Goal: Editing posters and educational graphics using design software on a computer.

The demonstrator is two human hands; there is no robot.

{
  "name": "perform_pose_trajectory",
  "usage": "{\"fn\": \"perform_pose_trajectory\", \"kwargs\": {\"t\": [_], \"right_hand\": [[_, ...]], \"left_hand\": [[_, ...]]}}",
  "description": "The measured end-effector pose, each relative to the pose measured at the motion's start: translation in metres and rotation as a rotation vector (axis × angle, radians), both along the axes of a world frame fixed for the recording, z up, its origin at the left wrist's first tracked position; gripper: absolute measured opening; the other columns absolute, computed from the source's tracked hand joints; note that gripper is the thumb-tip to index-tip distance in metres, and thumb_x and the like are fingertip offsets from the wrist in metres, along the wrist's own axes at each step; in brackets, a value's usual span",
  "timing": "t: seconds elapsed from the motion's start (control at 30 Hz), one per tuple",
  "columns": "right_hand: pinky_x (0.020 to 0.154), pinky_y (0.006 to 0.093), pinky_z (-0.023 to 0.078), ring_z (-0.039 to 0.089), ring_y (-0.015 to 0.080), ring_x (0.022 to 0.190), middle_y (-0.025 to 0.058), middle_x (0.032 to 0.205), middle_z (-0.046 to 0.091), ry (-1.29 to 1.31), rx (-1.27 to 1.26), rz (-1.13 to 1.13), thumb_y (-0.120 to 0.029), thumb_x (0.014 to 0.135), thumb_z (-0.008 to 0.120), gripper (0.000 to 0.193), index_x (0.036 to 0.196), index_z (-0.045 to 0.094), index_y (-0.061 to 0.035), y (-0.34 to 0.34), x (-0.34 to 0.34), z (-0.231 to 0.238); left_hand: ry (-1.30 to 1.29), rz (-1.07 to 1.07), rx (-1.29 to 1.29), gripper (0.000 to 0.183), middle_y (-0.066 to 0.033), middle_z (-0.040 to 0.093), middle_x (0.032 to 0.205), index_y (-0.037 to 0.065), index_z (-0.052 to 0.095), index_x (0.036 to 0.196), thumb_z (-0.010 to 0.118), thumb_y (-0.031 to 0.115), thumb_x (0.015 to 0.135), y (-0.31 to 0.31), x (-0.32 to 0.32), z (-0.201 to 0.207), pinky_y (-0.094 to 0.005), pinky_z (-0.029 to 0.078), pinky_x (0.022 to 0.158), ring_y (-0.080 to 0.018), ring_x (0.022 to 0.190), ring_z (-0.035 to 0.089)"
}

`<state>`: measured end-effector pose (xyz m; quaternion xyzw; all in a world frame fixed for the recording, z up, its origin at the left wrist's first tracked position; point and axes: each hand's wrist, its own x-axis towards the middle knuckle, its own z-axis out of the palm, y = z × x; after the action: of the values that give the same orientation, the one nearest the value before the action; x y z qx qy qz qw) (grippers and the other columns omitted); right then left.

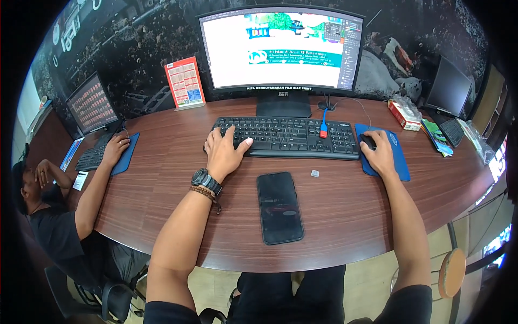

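Your left hand (225, 153) lies flat and open on the left end of the black keyboard (286, 137), fingers spread over the keys, thumb out toward the bottom row. Your right hand (379, 154) is cupped closed over the black mouse (368, 141), which sits on the blue mouse pad (398, 162) just right of the keyboard.

Progress, as I judge it: you're mid-edit. The curved monitor (281, 48) shows a layout open in a design program, a white page with a teal and green banner across the top part and tool panels down the right side. Most of the page is blank white, so I'd say a good share is left. I can't tell whether anything is selected.

Worktop (162, 162): dark wood grain, curved front edge. A black phone (279, 207) lies face up between your forearms, screen dark, apart from both hands. A small pale item (315, 173) sits near it; too small to tell what. A red-and-blue USB stick (324, 129) rests on the keyboard. An orange desk calendar (185, 82) stands left of the monitor.

Room: dark patterned wall behind. To your left a co-worker's hand (118, 147) rests by a second keyboard (93, 156) under a second monitor (91, 104). To your right are a third screen (452, 86) and a red box (403, 116).
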<state>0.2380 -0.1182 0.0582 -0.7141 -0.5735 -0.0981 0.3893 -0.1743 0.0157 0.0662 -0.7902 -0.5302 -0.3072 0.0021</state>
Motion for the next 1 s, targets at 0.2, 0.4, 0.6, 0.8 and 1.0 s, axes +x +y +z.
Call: {"fn": "perform_pose_trajectory", "kwargs": {"t": [0.2,0.4,0.6,0.8,1.0], "right_hand": [[0.096,0.0435,0.05,0.061,0.0368,0.11,0.0165,0.119,0.061,-0.005,-0.009,0.003,-0.021,0.083,0.069,0.035,0.115,0.069,-0.0054,-0.001,0.0,0.003],[0.096,0.0437,0.051,0.062,0.0379,0.11,0.0179,0.12,0.06,-0.003,0.003,0.019,-0.02,0.083,0.068,0.037,0.116,0.068,-0.0051,0.0,0.002,0.0],[0.095,0.0444,0.051,0.061,0.0387,0.111,0.0186,0.121,0.059,-0.009,-0.032,-0.045,-0.019,0.083,0.065,0.037,0.117,0.068,-0.0052,-0.001,-0.006,0.008],[0.095,0.0439,0.051,0.062,0.0382,0.11,0.0173,0.121,0.06,0.003,0.02,-0.008,-0.02,0.083,0.067,0.036,0.117,0.068,-0.0057,-0.001,-0.001,-0.001],[0.095,0.0433,0.051,0.061,0.0377,0.11,0.0164,0.119,0.06,0.005,-0.003,-0.017,-0.021,0.084,0.069,0.035,0.115,0.069,-0.0059,-0.004,-0.007,0.003]], "left_hand": [[0.029,0.038,-0.021,0.071,-0.0352,0.04,0.146,0.003,0.054,0.141,0.063,0.055,0.093,0.008,0.0,-0.005,-0.056,0.026,0.115,-0.0483,0.139,0.034],[-0.037,0.035,-0.095,0.08,-0.0358,0.033,0.149,0.003,0.052,0.143,0.064,0.061,0.089,0.014,-0.007,-0.009,-0.0667,0.013,0.115,-0.0491,0.144,0.024],[-0.044,0.039,-0.112,0.082,-0.0346,0.028,0.153,0.008,0.053,0.144,0.061,0.068,0.088,0.006,0.001,-0.01,-0.0705,0.003,0.115,-0.0483,0.148,0.015],[-0.023,0.03,-0.107,0.072,-0.0332,0.03,0.152,0.015,0.058,0.14,0.061,0.066,0.089,0.003,0.001,-0.009,-0.0702,0.003,0.114,-0.0476,0.148,0.014],[-0.028,-0.013,-0.11,0.067,-0.0345,0.033,0.152,0.013,0.061,0.137,0.061,0.061,0.091,0.0,0.001,-0.008,-0.0702,0.002,0.115,-0.0487,0.147,0.017]]}}
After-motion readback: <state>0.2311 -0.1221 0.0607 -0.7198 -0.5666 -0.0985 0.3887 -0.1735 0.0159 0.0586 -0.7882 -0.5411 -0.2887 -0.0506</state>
